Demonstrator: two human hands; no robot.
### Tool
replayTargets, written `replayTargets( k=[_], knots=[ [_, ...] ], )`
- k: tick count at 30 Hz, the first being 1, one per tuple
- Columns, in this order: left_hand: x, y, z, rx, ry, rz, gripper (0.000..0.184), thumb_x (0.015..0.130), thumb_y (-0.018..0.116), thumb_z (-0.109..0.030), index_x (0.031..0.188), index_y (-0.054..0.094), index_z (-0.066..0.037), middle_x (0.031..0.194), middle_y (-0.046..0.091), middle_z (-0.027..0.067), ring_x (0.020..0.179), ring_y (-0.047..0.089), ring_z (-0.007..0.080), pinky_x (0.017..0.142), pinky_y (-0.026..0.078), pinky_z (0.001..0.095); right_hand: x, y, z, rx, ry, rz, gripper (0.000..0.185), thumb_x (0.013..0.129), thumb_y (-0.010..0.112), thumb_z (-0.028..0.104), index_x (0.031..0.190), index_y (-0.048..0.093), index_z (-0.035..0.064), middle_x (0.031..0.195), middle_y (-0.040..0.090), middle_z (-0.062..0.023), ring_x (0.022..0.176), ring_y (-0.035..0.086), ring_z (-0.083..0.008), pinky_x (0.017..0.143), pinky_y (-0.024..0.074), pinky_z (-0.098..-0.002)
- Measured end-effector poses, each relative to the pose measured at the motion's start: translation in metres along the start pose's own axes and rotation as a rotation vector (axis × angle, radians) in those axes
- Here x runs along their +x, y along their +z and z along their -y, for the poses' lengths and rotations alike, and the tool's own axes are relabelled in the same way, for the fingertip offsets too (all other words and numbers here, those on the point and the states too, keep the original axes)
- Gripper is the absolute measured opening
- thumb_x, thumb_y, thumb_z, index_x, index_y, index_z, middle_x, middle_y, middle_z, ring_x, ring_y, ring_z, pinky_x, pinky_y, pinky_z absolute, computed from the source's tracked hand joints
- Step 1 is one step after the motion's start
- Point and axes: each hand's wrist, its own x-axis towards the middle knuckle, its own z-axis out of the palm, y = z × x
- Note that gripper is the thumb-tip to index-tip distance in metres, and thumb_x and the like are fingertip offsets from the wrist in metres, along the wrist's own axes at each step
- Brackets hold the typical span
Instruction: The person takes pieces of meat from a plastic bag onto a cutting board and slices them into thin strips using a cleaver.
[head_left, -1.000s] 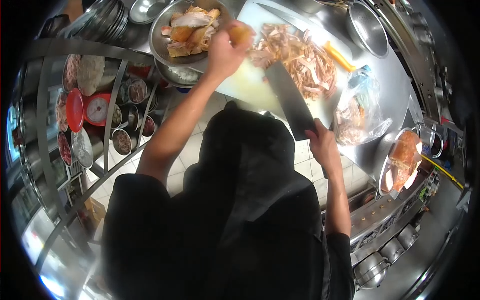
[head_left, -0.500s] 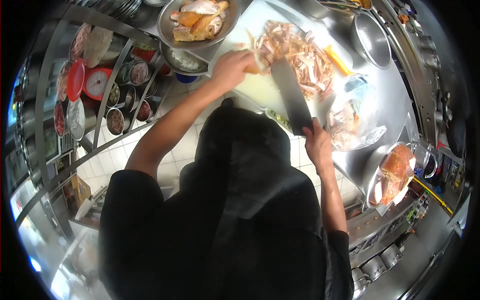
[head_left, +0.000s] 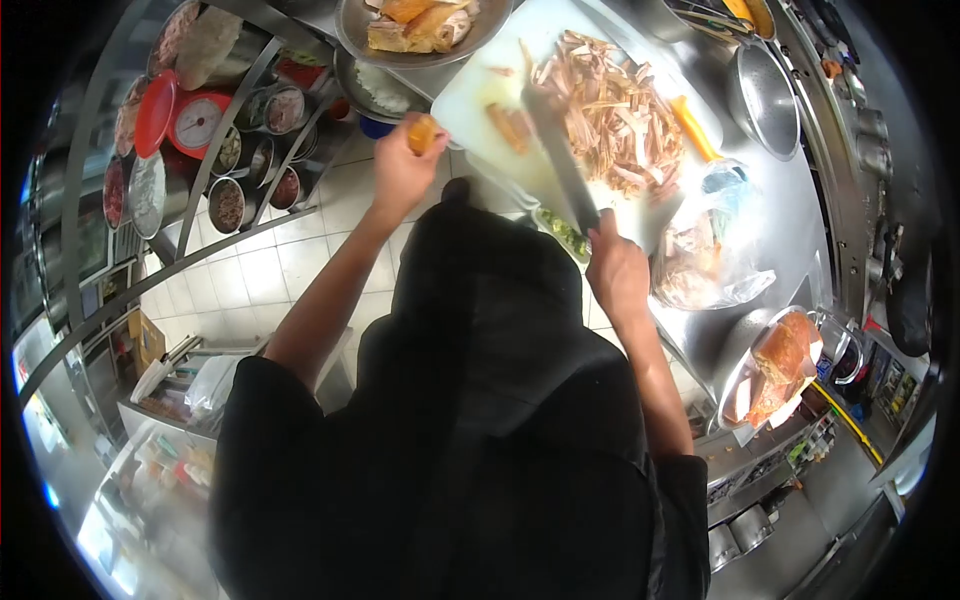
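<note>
My left hand point(head_left: 402, 170) is closed around a small piece of golden-brown meat point(head_left: 422, 134), just off the near left edge of the white cutting board point(head_left: 462, 105). In my right hand point(head_left: 618, 272) is the handle of a cleaver point(head_left: 562, 160), its blade slanting over the board and slightly blurred. Right of the blade lies a wide pile of shredded meat point(head_left: 622, 125). A larger golden piece of meat point(head_left: 508, 128) rests on the board left of the blade. An orange-handled tool point(head_left: 694, 125) lies along the board's right side.
A metal bowl of meat pieces point(head_left: 425, 50) stands behind the board's left side, above a bowl of white shreds point(head_left: 375, 90). To the right are a clear plastic bag point(head_left: 710, 235), a colander point(head_left: 765, 100) and a bowl with browned meat point(head_left: 775, 370). A red scale point(head_left: 198, 122) is left.
My left hand has moved from the board toward me and left, now with a piece of meat in it. The cleaver has shifted slightly left and tilted onto its edge.
</note>
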Motion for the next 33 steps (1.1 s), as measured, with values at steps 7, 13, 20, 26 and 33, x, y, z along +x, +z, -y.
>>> replayTargets(
  k=[7, 13, 20, 26, 33],
  knots=[
    [0.004, -0.002, -0.004, -0.783, -0.461, 0.197, 0.015, 0.085, 0.060, 0.000, 0.099, 0.054, 0.004, 0.094, 0.066, 0.0189, 0.079, 0.067, 0.0240, 0.071, 0.053, 0.0317, -0.007, -0.007, 0.017, 0.041, 0.071, -0.069, 0.012, 0.090, 0.051, 0.011, 0.097, 0.044, 0.0048, 0.057, 0.058, -0.0204, 0.056, 0.058, -0.0420, 0.051, 0.0461, -0.0493],
    [-0.001, 0.000, 0.004, -0.977, -0.525, 0.214, 0.019, 0.088, 0.056, -0.004, 0.104, 0.050, 0.003, 0.100, 0.064, 0.0219, 0.087, 0.066, 0.0275, 0.077, 0.053, 0.0350, 0.000, -0.021, 0.028, -0.021, 0.062, 0.069, 0.019, 0.090, 0.054, 0.010, 0.103, 0.043, 0.0011, 0.059, 0.056, -0.0253, 0.059, 0.057, -0.0449, 0.052, 0.0421, -0.0517],
    [-0.008, -0.006, 0.030, -1.191, -0.671, 0.218, 0.020, 0.090, 0.054, -0.006, 0.107, 0.048, 0.001, 0.105, 0.061, 0.0215, 0.098, 0.063, 0.0310, 0.084, 0.051, 0.0394, 0.022, 0.000, 0.035, -0.001, 0.081, 0.170, 0.018, 0.090, 0.053, 0.010, 0.099, 0.041, 0.0009, 0.065, 0.058, -0.0273, 0.066, 0.058, -0.0467, 0.056, 0.0426, -0.0543],
    [-0.006, -0.019, 0.027, -1.278, -0.699, 0.230, 0.024, 0.090, 0.052, -0.008, 0.112, 0.046, 0.001, 0.110, 0.059, 0.0231, 0.104, 0.060, 0.0345, 0.091, 0.049, 0.0434, 0.017, -0.029, 0.044, 0.030, 0.087, 0.042, 0.018, 0.090, 0.055, 0.009, 0.100, 0.042, 0.0017, 0.061, 0.056, -0.0270, 0.065, 0.057, -0.0473, 0.055, 0.0412, -0.0541],
    [-0.005, -0.018, 0.035, -1.334, -0.678, 0.250, 0.027, 0.090, 0.050, -0.007, 0.116, 0.045, 0.001, 0.112, 0.058, 0.0228, 0.108, 0.058, 0.0350, 0.094, 0.046, 0.0446, 0.015, 0.003, 0.024, 0.005, 0.036, 0.115, 0.020, 0.089, 0.055, 0.010, 0.103, 0.043, 0.0023, 0.063, 0.056, -0.0267, 0.062, 0.056, -0.0469, 0.053, 0.0410, -0.0535]
  ],
)
